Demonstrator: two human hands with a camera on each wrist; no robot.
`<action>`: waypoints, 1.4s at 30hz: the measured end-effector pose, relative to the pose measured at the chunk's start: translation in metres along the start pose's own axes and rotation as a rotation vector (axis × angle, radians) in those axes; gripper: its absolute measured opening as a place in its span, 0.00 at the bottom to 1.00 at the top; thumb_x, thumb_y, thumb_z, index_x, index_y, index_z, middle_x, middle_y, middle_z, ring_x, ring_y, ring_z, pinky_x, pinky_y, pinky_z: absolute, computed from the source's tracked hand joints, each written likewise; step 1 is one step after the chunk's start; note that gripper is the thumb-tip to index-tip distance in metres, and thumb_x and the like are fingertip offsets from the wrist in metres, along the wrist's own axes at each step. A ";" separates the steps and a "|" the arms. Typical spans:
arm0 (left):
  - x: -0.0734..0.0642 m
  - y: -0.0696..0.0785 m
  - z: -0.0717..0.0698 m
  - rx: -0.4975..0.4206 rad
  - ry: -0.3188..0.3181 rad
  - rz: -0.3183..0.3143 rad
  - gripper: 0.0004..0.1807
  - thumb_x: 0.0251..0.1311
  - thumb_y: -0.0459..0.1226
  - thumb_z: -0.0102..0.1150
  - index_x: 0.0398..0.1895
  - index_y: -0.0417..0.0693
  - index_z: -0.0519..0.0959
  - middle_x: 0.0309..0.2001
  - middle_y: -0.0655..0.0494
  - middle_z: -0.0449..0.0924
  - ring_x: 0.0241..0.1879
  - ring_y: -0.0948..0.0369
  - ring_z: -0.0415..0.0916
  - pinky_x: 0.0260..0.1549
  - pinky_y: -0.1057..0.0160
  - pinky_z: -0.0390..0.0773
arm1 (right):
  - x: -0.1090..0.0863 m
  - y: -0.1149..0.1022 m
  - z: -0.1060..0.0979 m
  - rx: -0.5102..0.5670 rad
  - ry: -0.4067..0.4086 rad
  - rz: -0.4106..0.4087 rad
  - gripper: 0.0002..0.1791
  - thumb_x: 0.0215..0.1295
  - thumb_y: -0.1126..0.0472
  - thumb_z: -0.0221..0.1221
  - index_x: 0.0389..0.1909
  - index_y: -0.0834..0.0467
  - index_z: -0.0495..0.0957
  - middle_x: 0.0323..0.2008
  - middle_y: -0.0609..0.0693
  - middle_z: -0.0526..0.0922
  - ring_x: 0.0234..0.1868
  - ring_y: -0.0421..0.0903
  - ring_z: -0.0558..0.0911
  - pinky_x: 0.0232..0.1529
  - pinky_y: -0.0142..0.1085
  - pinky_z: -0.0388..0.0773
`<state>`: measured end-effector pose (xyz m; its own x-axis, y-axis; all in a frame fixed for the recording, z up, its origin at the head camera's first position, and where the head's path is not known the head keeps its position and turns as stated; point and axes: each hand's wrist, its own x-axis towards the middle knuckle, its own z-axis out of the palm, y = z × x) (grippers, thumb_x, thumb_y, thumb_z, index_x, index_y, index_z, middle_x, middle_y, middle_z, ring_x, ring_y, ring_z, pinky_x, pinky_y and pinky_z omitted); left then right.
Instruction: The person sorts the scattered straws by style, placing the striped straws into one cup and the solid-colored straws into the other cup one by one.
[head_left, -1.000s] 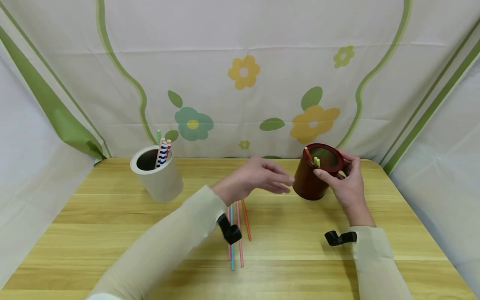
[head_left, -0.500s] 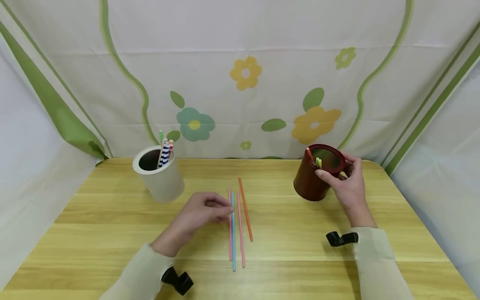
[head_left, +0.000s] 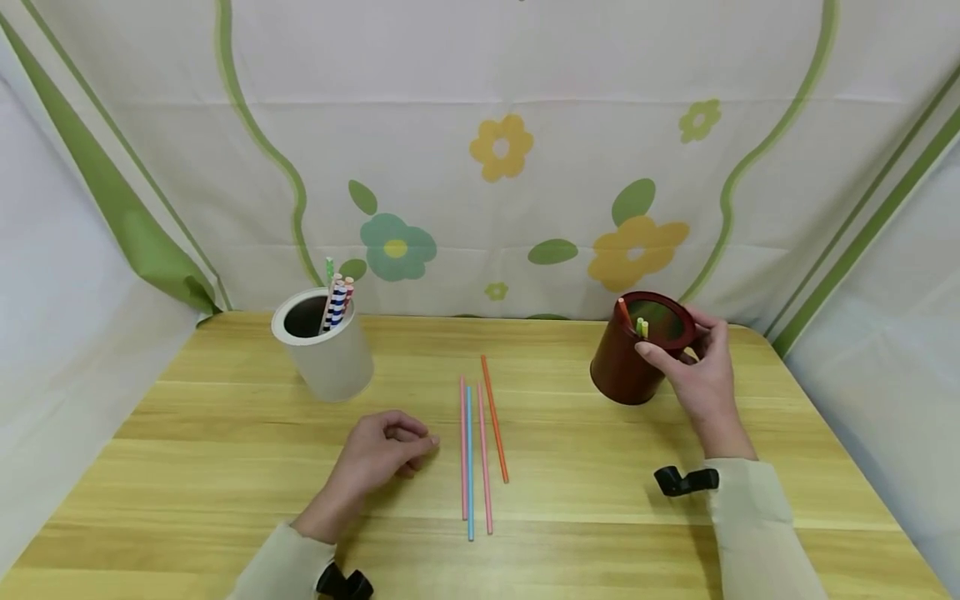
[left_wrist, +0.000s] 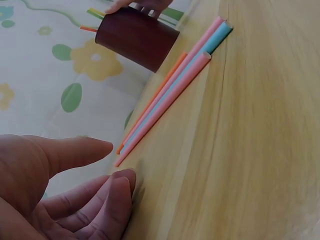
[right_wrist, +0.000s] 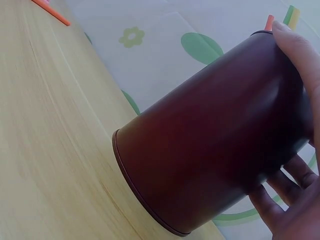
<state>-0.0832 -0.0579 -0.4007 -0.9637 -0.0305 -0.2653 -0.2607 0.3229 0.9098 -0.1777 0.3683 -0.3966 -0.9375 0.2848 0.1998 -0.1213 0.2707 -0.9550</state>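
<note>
My right hand point(head_left: 701, 379) grips a dark red cup point(head_left: 626, 367) at its right side, thumb at the rim and fingers behind. In the right wrist view the cup's base meets the table. An orange straw point(head_left: 624, 311) and green and yellow straws point(right_wrist: 292, 17) poke out of its mouth. My left hand point(head_left: 378, 450) holds nothing and lies low over the table, fingers loosely bent. Just right of it lie two pink straws point(head_left: 485, 462), a blue straw point(head_left: 470, 462) and a longer-angled orange straw point(head_left: 495, 421), side by side and untouched.
At the back left stands a white cup point(head_left: 333, 362) with several striped straws point(head_left: 337, 307) and a green dotted one. A flowered curtain point(head_left: 480, 192) hangs behind the wooden table point(head_left: 187, 467), with white cloth at both sides.
My left hand has drawn back from near the dark red cup, leftward and toward me, past the loose straws. My right hand keeps its grip on the cup.
</note>
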 end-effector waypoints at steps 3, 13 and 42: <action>0.001 0.000 0.002 0.008 0.021 -0.005 0.11 0.62 0.34 0.77 0.42 0.36 0.86 0.31 0.48 0.88 0.26 0.58 0.82 0.26 0.59 0.87 | 0.000 0.000 0.000 0.000 -0.002 0.000 0.48 0.62 0.61 0.78 0.77 0.44 0.61 0.61 0.33 0.74 0.61 0.34 0.73 0.54 0.20 0.73; 0.003 0.002 0.018 0.275 0.102 0.108 0.13 0.56 0.41 0.82 0.33 0.44 0.87 0.28 0.54 0.84 0.25 0.61 0.77 0.27 0.63 0.76 | -0.001 -0.001 0.000 -0.007 -0.006 0.003 0.48 0.63 0.61 0.78 0.78 0.45 0.61 0.61 0.32 0.74 0.61 0.33 0.73 0.54 0.19 0.74; 0.002 0.018 0.053 0.370 0.047 0.136 0.15 0.60 0.47 0.79 0.28 0.49 0.84 0.24 0.58 0.81 0.23 0.61 0.73 0.24 0.64 0.70 | -0.002 0.001 0.001 0.009 -0.002 -0.007 0.47 0.63 0.62 0.77 0.78 0.44 0.61 0.61 0.33 0.73 0.60 0.34 0.72 0.53 0.20 0.74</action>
<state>-0.0868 -0.0016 -0.4017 -0.9918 -0.0042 -0.1274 -0.1000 0.6455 0.7572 -0.1765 0.3671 -0.3977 -0.9372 0.2815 0.2058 -0.1305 0.2642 -0.9556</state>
